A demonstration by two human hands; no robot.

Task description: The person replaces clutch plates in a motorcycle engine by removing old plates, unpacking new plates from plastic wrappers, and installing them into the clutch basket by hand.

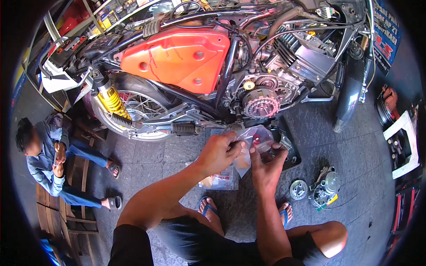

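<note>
Between my hands is a clear plastic bag [261,134] with something small and red inside. My left hand [218,153] pinches the bag's left side between thumb and fingers. On the other side, my right hand [269,166] has its thumb and fingers closed on the bag's lower right part. Just beyond the bag is the motorcycle's opened engine, with its round clutch [261,104] and several gears exposed. A second clear plastic packet [224,179] lies on the floor below my left hand.
A dark tray [298,156] holding metal parts sits beneath the engine. To the right on the floor are a round metal disc [298,189] and an engine cover [327,187]. The motorcycle's red panel [177,62] spans the top. A person [49,155] sits on a wooden bench [80,175] at left.
</note>
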